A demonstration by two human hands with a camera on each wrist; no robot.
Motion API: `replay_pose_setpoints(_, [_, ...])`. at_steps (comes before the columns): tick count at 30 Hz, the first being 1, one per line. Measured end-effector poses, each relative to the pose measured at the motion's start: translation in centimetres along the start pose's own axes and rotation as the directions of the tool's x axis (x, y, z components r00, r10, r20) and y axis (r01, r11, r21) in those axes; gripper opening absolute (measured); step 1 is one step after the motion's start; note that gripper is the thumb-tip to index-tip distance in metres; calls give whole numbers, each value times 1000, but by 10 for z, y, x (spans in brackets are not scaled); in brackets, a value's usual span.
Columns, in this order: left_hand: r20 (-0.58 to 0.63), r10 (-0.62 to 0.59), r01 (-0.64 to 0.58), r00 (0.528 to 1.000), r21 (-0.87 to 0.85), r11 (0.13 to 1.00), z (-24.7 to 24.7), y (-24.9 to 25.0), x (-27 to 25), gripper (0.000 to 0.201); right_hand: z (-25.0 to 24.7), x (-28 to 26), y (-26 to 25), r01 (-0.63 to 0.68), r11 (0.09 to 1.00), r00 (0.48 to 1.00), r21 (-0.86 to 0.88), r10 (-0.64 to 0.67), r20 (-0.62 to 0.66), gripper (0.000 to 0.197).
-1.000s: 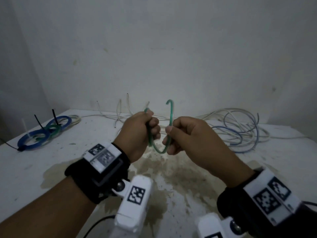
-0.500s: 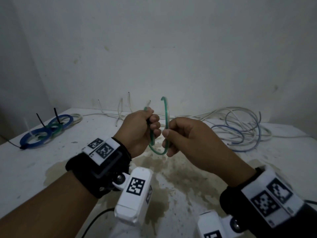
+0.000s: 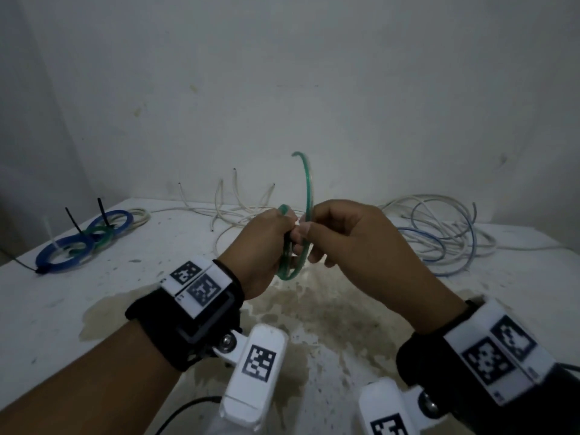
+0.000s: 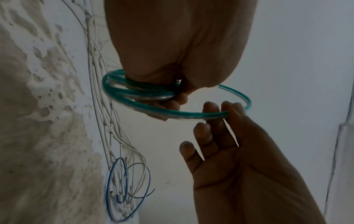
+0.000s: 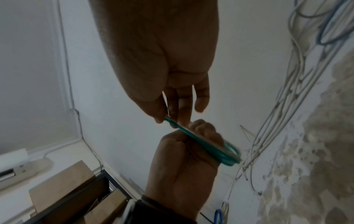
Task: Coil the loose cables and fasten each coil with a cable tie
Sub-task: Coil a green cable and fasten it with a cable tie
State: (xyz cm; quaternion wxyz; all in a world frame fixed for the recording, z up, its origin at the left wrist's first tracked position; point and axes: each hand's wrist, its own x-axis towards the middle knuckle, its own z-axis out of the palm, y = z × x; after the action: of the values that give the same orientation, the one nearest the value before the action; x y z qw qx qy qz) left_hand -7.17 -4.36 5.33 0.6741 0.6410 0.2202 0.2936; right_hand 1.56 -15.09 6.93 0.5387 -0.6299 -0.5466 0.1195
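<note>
A translucent green cable [image 3: 308,186] is held above the table between both hands. My left hand [image 3: 266,240] grips several small loops of it in a fist, the coil [image 4: 138,91] sticking out below the fingers. My right hand [image 3: 345,240] pinches the free strand [image 4: 191,113] between thumb and fingertips, right against the left fist. The loose end curves upward above both hands. In the right wrist view the green cable [image 5: 210,147] runs from my right fingertips [image 5: 159,119] across the left fist [image 5: 182,159].
Tied blue and green coils [image 3: 81,246] with upright black ties lie at the far left of the stained white table [image 3: 314,324]. Loose white cables [image 3: 226,208] lie along the back wall. A white and blue tangle [image 3: 439,233] lies at the right.
My right hand has closed in on the left fist, carrying the strand round. The open loop has narrowed and the free end now stands higher.
</note>
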Motion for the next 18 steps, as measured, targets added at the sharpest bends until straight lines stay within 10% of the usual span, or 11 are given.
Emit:
replay_pose_setpoints(9, [147,6,-22,989,103,994,13,-13,-9,29,0,13,12,-130,975,983,181,150,-102,15])
replay_pose_setpoints(18, [32,11,-10,999,-27,1000,13,-20,-6,40,5,7,6,-147,958,986,246,161,-35,17])
